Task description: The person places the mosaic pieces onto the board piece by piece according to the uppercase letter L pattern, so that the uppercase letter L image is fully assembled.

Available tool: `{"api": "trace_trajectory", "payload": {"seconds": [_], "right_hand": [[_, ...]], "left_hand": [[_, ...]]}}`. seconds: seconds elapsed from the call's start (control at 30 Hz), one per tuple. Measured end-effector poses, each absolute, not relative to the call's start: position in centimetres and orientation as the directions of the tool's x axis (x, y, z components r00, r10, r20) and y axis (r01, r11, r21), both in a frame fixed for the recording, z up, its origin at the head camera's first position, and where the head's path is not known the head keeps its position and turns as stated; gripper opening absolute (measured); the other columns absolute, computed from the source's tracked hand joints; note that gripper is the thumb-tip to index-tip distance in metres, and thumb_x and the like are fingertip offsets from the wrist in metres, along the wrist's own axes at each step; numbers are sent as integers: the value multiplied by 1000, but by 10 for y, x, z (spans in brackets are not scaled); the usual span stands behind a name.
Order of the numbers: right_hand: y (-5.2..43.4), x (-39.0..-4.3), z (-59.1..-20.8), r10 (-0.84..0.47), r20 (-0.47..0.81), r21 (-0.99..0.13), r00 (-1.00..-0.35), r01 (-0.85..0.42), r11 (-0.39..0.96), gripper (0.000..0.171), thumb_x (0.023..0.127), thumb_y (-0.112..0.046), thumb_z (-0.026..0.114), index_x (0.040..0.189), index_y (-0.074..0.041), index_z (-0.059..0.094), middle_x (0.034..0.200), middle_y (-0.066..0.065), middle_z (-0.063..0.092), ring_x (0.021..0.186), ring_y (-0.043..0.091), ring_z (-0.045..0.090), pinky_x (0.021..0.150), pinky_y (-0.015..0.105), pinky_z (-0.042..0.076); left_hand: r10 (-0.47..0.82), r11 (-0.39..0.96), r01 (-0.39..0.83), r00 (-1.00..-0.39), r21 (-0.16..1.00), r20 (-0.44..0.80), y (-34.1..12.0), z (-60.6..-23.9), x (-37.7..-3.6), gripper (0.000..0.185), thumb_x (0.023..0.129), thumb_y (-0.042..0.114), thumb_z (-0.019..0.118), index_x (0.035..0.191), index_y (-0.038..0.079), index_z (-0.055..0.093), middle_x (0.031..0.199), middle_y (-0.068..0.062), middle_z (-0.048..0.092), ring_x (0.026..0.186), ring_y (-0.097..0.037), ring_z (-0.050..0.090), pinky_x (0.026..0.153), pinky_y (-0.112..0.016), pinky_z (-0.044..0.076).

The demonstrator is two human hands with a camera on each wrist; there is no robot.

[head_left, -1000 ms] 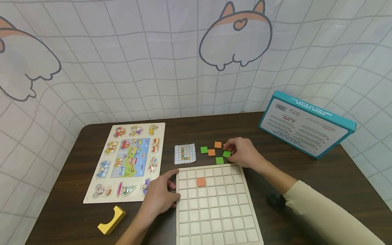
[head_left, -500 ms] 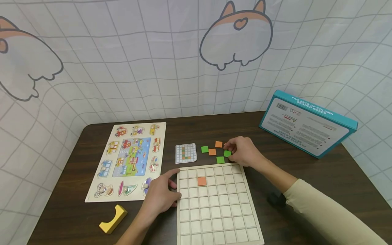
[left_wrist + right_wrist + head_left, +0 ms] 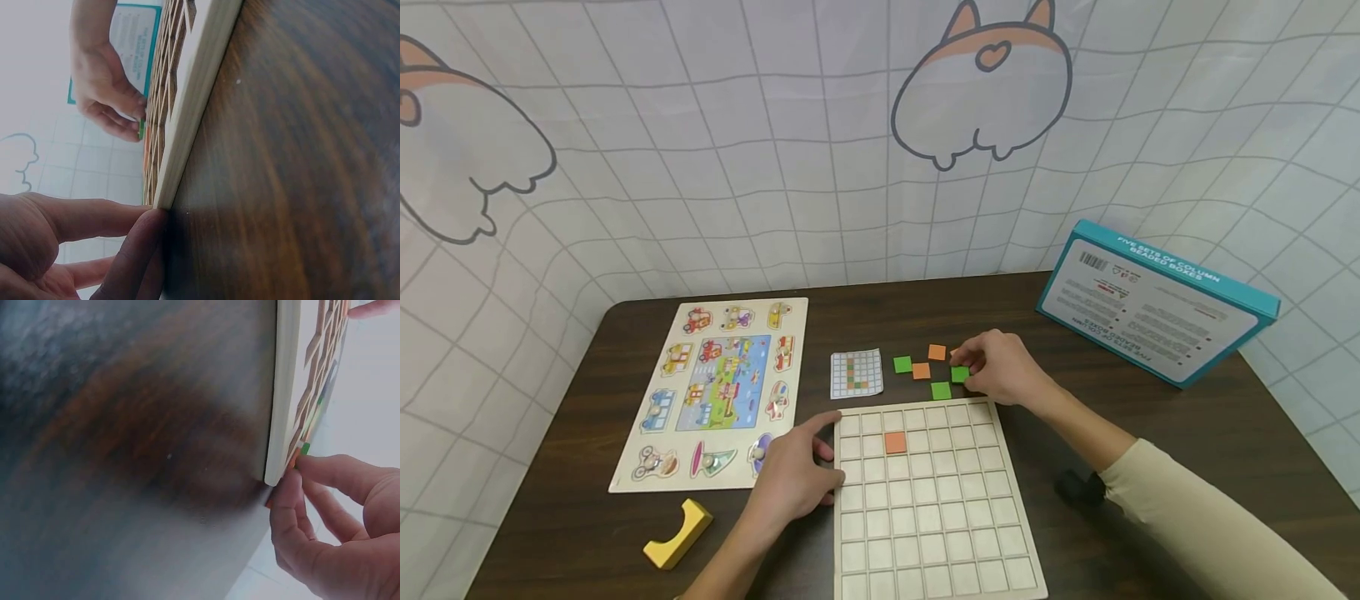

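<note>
A: Right hand (image 3: 1000,371) is curled onto the green tile (image 3: 959,374), just past the far edge of the grid board (image 3: 928,500). I read it as a fingertip pinch, but the head view half hides the tile.

B: Left?

A: Left hand (image 3: 793,479) lies flat, fingers against the board's left edge, gripping nothing.

B: Risks?

A: The tile is thin and flat on the table (image 3: 1150,417), so a shallow pinch could let it slip. The other green tile (image 3: 941,390) and an orange tile (image 3: 921,371) sit close by, so knuckles could nudge them.
</note>
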State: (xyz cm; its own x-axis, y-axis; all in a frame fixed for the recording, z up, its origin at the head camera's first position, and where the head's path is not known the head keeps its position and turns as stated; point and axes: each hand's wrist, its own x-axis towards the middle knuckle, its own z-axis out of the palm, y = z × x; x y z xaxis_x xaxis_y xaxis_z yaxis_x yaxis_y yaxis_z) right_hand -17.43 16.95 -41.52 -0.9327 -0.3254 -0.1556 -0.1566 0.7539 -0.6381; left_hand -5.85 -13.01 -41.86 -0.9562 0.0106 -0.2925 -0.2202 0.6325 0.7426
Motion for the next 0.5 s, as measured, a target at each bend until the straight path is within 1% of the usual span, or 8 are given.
{"api": "trace_trajectory", "payload": {"seconds": [0.27, 0.5], "right_hand": [[169, -172, -413, -330, -139, -651, -934, -165, 741, 27, 85, 4, 73, 110, -6, 78, 103, 8, 73, 89, 19, 64, 79, 36, 58], [165, -167, -410, -331, -135, -659, -934, -165, 734, 28, 84, 3, 75, 110, -6, 79, 103, 8, 73, 90, 19, 64, 80, 36, 58]], "left_hand": [[15, 630, -219, -956, 745, -293, -130, -419, -58, 77, 74, -8, 78, 146, 10, 59, 90, -10, 59, 46, -15, 62, 44, -29, 55], [13, 625, -222, -956, 749, -294, -131, -418, -58, 78, 73, -9, 77, 146, 10, 59, 91, -10, 59, 46, -15, 62, 45, -29, 56]]}}
